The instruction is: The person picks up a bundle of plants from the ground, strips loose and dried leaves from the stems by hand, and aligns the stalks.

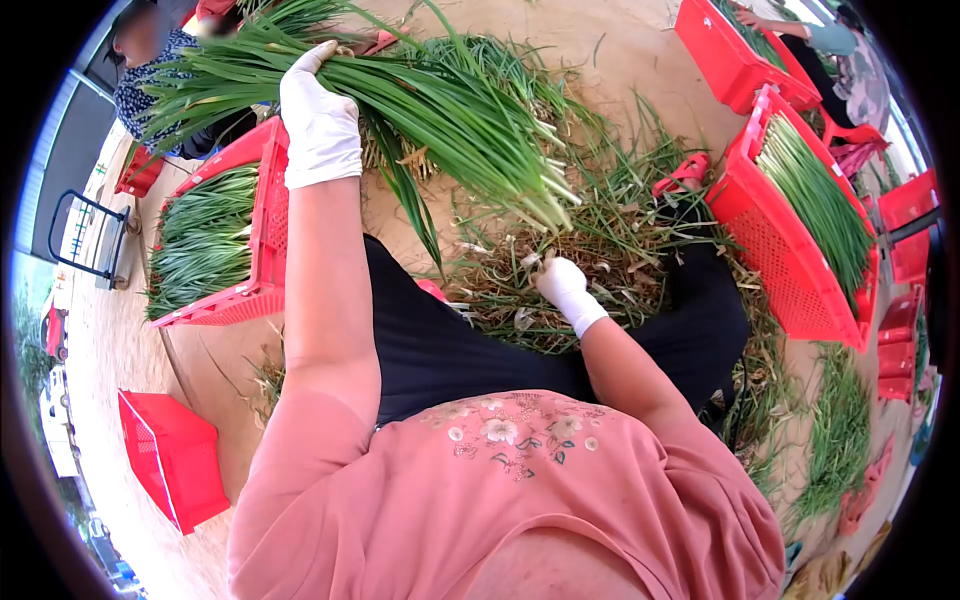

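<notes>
My left hand (322, 115), in a white glove, is closed round a large bunch of long green leafy stalks (440, 105), held up at the upper left. The pale root ends of the bunch point right and down. Below those ends, my right hand (563, 283), also gloved in white, has its fingers pressed together over a heap of trimmings (620, 262); what they hold, if anything, is too small to name. More green stalks (490, 62) lie on the ground behind the bunch.
Red crates of green stalks stand at left (270, 215) and right (790, 250). An empty-looking red crate (180, 460) is at the lower left. A cart (90, 240) stands beyond. One person (150, 90) sits at the upper left, another (860, 80) at the upper right.
</notes>
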`<state>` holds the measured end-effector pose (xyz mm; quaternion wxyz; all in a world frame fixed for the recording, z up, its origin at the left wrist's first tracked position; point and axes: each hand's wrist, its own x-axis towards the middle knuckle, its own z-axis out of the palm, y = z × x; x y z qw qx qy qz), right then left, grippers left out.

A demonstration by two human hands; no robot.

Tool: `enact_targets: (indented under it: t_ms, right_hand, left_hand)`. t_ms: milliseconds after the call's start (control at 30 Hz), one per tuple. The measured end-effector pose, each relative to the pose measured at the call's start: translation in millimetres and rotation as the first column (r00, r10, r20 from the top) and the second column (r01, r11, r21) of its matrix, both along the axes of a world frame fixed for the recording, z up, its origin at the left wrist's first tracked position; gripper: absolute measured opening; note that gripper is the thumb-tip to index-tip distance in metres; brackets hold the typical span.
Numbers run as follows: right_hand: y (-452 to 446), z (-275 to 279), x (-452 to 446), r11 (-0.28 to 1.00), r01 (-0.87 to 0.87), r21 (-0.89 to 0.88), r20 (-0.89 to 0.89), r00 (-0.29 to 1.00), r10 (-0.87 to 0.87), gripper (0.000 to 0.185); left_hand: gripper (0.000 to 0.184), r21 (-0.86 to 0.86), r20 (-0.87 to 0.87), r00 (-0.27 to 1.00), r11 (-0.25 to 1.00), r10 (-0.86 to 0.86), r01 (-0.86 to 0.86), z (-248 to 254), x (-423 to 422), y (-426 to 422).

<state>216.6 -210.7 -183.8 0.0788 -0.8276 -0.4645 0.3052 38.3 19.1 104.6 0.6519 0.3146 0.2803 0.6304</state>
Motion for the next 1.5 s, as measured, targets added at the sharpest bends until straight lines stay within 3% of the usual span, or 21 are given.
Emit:
enact_targets:
  t_ms: [100,167,233,333,433,467,533,600,667,800,933,1000,1067,1100,1133,1200,1233,1267,1300,1333,1500]
  right_hand:
    - [-14.4,-39.1,14.4,0.933,-0.186,-0.308,-0.088,0.982,0.167,0.043]
    - [-9.3,14.8,-5.8,0.980,-0.143,-0.139,-0.171,0.978,0.118,0.059]
    - [13.1,-0.7,-18.9,0.928,-0.218,0.303,-0.203,0.936,0.286,0.064]
    - [38.9,31.1,-33.7,0.920,-0.116,0.375,-0.255,0.941,0.223,0.072]
    - [38.1,61.1,-33.0,0.801,0.547,0.245,-0.937,0.347,0.050,0.047]
    - [39.9,55.0,-27.7,0.690,0.711,0.134,-0.990,0.122,0.066,0.030]
    - [34.8,51.1,-1.0,0.558,0.830,-0.014,-0.999,-0.041,0.036,0.023]
    - [18.4,72.5,19.5,0.350,0.937,-0.012,-1.000,-0.015,0.006,0.027]
    - [14.5,106.0,24.4,0.178,0.950,0.255,-0.967,0.254,0.029,0.023]
    - [20.9,156.3,7.3,0.442,0.817,0.370,-0.921,0.386,0.056,0.018]
    - [54.7,152.1,-19.4,0.480,0.818,0.317,-0.945,0.232,0.230,0.014]
    - [35.0,180.1,-35.4,0.638,0.631,0.441,-0.892,0.228,0.390,0.012]
    - [2.0,197.0,-39.0,0.827,0.039,0.560,-0.814,0.208,0.542,0.015]
    - [-3.9,191.2,-31.8,0.830,0.042,0.557,-0.817,0.207,0.538,0.015]
    - [-9.9,181.3,-22.7,0.764,-0.198,0.614,-0.688,0.341,0.641,0.022]
    - [-15.1,143.5,0.7,0.864,-0.184,0.468,-0.549,0.705,0.448,0.032]
    - [-16.0,122.4,15.0,0.886,0.263,0.382,-0.675,0.734,0.073,0.033]
    - [-17.6,109.0,27.4,0.678,0.700,0.223,-0.921,0.379,-0.089,0.034]
    - [-19.7,93.1,48.6,0.610,0.779,0.144,-0.969,0.236,-0.073,0.033]
    - [-17.0,85.8,59.0,0.582,0.769,0.264,-0.933,0.357,-0.048,0.028]
    - [1.1,111.6,45.6,0.500,0.785,0.366,-0.922,0.378,0.081,0.030]
  left_hand:
    - [0.022,0.316,-0.207,0.966,0.945,0.153,-0.082,1.8,-4.6,-3.4]
    - [0.028,0.315,-0.287,0.923,0.935,0.256,-0.162,7.5,-4.7,-3.7]
    - [0.030,0.422,-0.425,0.845,0.897,0.326,-0.135,6.5,-8.9,-0.1]
    - [0.037,0.527,-0.539,0.728,0.844,0.425,-0.103,7.8,-11.3,4.3]
    - [0.050,0.535,-0.608,0.643,0.839,0.466,-0.102,21.7,-8.0,-5.7]
    - [0.049,0.578,-0.614,0.615,0.813,0.494,-0.076,17.7,-13.4,3.5]
    - [0.050,0.597,-0.585,0.646,0.799,0.490,-0.065,15.4,-16.3,5.2]
    - [0.044,0.495,-0.467,0.788,0.857,0.402,-0.144,11.5,-18.1,5.8]
    - [0.034,0.258,-0.140,0.971,0.954,0.194,-0.154,7.4,-22.0,14.8]
    - [0.012,-0.005,0.110,0.989,0.996,0.094,-0.094,2.6,-10.0,-10.2]
    - [0.006,-0.020,0.144,0.977,0.988,0.155,-0.154,-12.5,6.6,-38.8]
    - [0.008,-0.033,0.158,0.973,0.986,0.168,-0.165,-25.1,4.1,-33.5]
    - [0.008,-0.039,0.162,0.975,0.988,0.151,-0.147,-37.6,-2.9,-22.6]
    - [0.009,-0.029,0.134,0.975,0.984,0.179,-0.177,-40.2,-4.6,-22.0]
    - [0.009,-0.017,0.106,0.973,0.979,0.206,-0.205,-43.4,-7.4,-20.2]
    - [0.010,-0.036,0.125,0.977,0.985,0.174,-0.170,-59.4,-23.2,-2.5]
    - [0.010,-0.036,0.129,0.973,0.982,0.190,-0.187,-64.8,-27.7,2.8]
    - [0.010,-0.038,0.131,0.969,0.978,0.209,-0.205,-67.6,-31.6,4.2]
    - [0.010,-0.137,0.144,0.970,0.975,0.196,-0.176,-63.2,-34.6,0.7]
    - [0.010,-0.141,0.138,0.971,0.974,0.194,-0.175,-65.9,-37.8,0.4]
    - [0.009,-0.085,0.125,0.968,0.974,0.219,-0.210,-78.6,-38.3,-12.2]
